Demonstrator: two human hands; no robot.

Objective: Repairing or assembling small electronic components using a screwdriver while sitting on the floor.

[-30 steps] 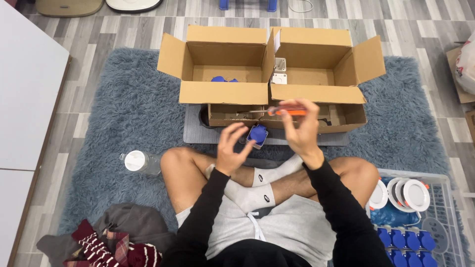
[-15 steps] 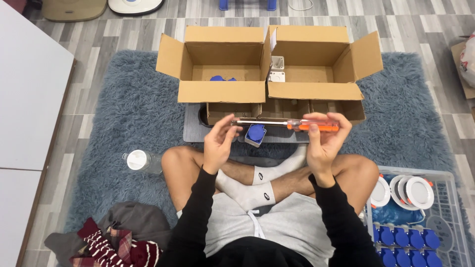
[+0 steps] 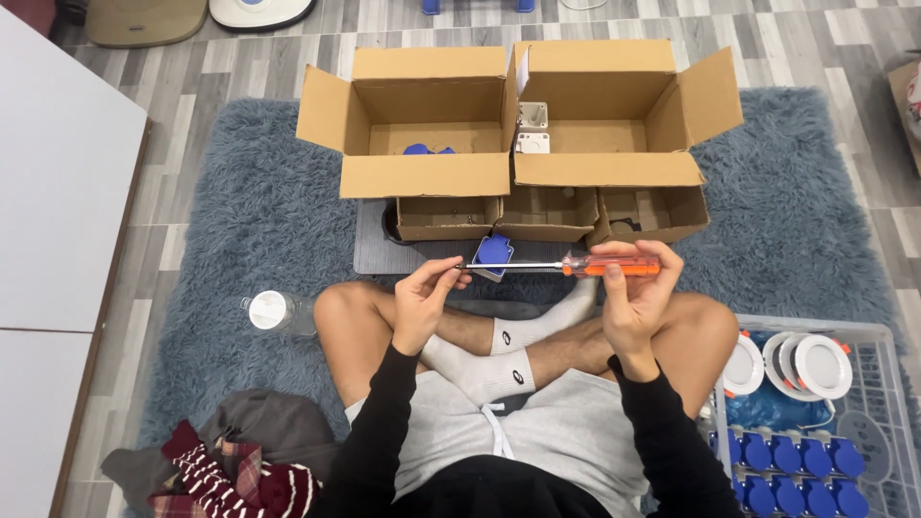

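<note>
Two hands hold one screwdriver (image 3: 576,267) level above the crossed legs of a seated person. Right hand (image 3: 635,293): fingers closed around the orange handle, thumb on the near side, handle pointing to the person's right. Left hand (image 3: 424,299): thumb and fingertips pinched shut at the tip of the thin metal shaft; whether something small sits between the fingertips cannot be told. Shaft runs horizontally between the two hands, just in front of the knees.

Directly behind the shaft, a small blue and white part (image 3: 491,254) lies on a dark grey mat (image 3: 374,245), close to the left hand but not touching it. Three small open cardboard boxes (image 3: 547,213) stand in a row on the mat. Behind them, two large open cardboard boxes stand side by side and touching: the left large box (image 3: 422,115) shows blue pieces on its floor; the right large box (image 3: 614,110) holds small white square housings against its left wall.

Everything rests on a shaggy grey-blue rug (image 3: 230,221) over grey plank flooring. A clear plastic bottle (image 3: 273,312) with a white cap lies on the rug beside the person's left knee. A white wire basket (image 3: 863,422) at the person's right holds round white light fittings and rows of blue parts. Bundled clothing (image 3: 230,460), dark grey with red plaid, lies at lower left.
</note>
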